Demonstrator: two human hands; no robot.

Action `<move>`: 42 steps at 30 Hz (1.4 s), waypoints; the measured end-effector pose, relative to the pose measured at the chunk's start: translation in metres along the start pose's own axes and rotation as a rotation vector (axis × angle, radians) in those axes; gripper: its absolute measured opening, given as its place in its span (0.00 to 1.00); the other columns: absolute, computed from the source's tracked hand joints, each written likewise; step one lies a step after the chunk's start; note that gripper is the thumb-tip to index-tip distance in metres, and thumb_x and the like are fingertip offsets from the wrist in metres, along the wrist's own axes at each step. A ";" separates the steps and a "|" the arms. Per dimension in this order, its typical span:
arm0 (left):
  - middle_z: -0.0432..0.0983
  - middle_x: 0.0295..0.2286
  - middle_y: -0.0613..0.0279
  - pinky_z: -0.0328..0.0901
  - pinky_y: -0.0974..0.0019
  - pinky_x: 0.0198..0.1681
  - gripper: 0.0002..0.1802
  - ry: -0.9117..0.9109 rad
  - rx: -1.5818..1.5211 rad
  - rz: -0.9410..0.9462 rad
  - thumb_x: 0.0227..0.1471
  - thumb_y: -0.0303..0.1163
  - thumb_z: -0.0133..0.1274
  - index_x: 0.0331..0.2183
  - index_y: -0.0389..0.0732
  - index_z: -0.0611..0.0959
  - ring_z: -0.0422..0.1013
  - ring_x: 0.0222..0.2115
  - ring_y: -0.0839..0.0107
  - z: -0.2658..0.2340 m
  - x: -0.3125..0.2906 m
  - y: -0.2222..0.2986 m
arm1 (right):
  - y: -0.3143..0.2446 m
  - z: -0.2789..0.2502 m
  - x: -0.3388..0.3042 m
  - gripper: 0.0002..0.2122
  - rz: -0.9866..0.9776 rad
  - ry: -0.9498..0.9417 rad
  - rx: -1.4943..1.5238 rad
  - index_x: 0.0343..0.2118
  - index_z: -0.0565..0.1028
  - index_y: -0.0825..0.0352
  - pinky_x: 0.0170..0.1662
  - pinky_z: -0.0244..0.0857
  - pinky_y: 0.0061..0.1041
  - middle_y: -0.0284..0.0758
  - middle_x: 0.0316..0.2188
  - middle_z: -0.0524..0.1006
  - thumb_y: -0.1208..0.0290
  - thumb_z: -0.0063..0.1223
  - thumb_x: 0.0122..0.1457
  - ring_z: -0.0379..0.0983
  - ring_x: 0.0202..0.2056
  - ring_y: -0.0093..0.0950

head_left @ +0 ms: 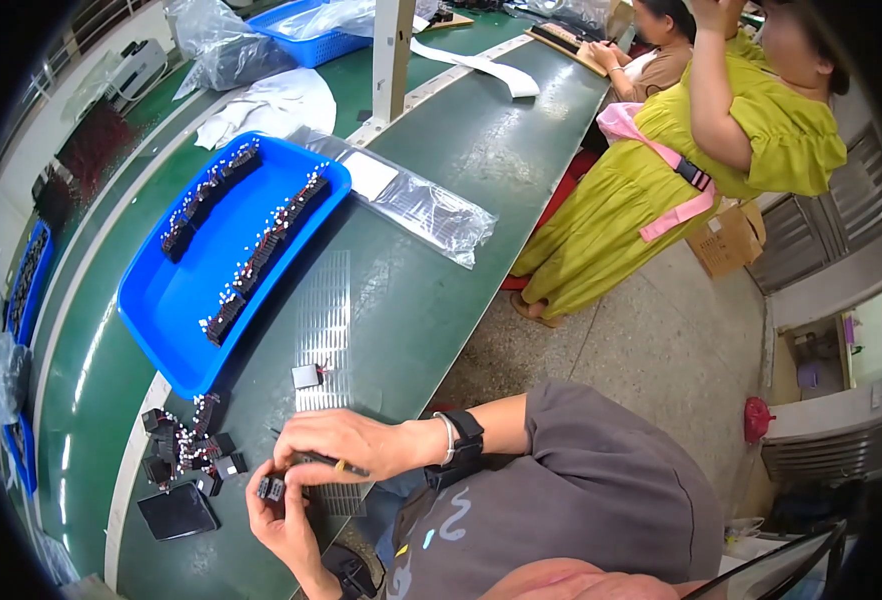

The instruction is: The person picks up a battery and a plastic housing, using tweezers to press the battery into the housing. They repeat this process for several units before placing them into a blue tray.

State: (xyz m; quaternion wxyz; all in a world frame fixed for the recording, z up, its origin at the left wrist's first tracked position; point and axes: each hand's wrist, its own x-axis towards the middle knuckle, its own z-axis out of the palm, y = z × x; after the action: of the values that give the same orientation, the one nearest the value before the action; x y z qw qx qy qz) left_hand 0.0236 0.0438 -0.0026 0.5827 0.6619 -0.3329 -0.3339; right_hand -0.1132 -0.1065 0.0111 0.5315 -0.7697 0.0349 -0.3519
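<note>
Close to the table's near edge, my left hand (286,525) pinches a small black block (271,488) with a lighter grey face. My right hand (351,443) reaches over it from the right, its fingers closed around a slim dark tool (346,467) with a yellowish part; the tool's exact kind is unclear. The right fingertips are close to the block and partly hide it. Left of both hands lies a loose pile of black blocks with thin wires and white connectors (186,440). A black flat phone-like slab (178,512) rests below that pile.
A blue tray (146,310) holds rows of wired black blocks. One grey-topped block (306,376) sits on a slotted clear strip (323,300). Plastic-wrapped sheets (421,205) lie beyond, near a pale post (393,60). Two people are along the table's right side, one in yellow-green (621,220).
</note>
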 end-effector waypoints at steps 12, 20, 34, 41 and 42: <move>0.75 0.42 0.57 0.73 0.72 0.40 0.16 0.119 -0.304 -0.058 0.60 0.21 0.51 0.50 0.37 0.73 0.75 0.42 0.70 0.011 -0.008 0.006 | 0.003 -0.019 -0.019 0.13 0.379 0.092 0.125 0.44 0.68 0.69 0.39 0.64 0.26 0.35 0.34 0.72 0.62 0.45 0.69 0.69 0.35 0.24; 0.75 0.42 0.57 0.74 0.72 0.40 0.16 0.085 -0.313 -0.054 0.60 0.21 0.51 0.50 0.36 0.73 0.75 0.41 0.70 0.011 -0.008 0.000 | 0.003 -0.017 -0.018 0.11 0.395 0.142 0.130 0.43 0.69 0.69 0.40 0.64 0.24 0.33 0.33 0.72 0.65 0.47 0.68 0.68 0.35 0.21; 0.75 0.41 0.54 0.75 0.69 0.37 0.15 0.091 -0.333 0.006 0.58 0.20 0.52 0.48 0.33 0.73 0.76 0.39 0.69 0.010 -0.010 -0.002 | 0.005 -0.009 -0.019 0.10 0.355 0.173 0.095 0.41 0.70 0.69 0.38 0.66 0.22 0.31 0.30 0.74 0.67 0.50 0.66 0.70 0.33 0.19; 0.75 0.42 0.56 0.74 0.71 0.36 0.17 0.082 -0.313 0.018 0.59 0.23 0.52 0.50 0.35 0.73 0.76 0.38 0.70 0.009 -0.010 -0.004 | 0.008 -0.007 -0.020 0.09 0.292 0.188 0.052 0.41 0.71 0.70 0.37 0.67 0.23 0.33 0.30 0.73 0.69 0.52 0.65 0.70 0.31 0.21; 0.75 0.42 0.56 0.74 0.71 0.36 0.17 0.082 -0.309 0.019 0.59 0.23 0.53 0.50 0.35 0.73 0.76 0.38 0.70 0.009 -0.010 -0.005 | 0.008 -0.007 -0.020 0.09 0.289 0.189 0.045 0.42 0.71 0.70 0.37 0.67 0.23 0.33 0.30 0.73 0.70 0.52 0.64 0.70 0.31 0.21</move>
State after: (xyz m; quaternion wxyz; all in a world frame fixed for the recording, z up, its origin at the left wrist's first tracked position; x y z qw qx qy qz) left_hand 0.0112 0.0479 -0.0077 0.6938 0.5741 -0.2600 -0.3484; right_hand -0.1296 -0.1071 -0.0039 0.5882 -0.7079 0.1872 -0.3433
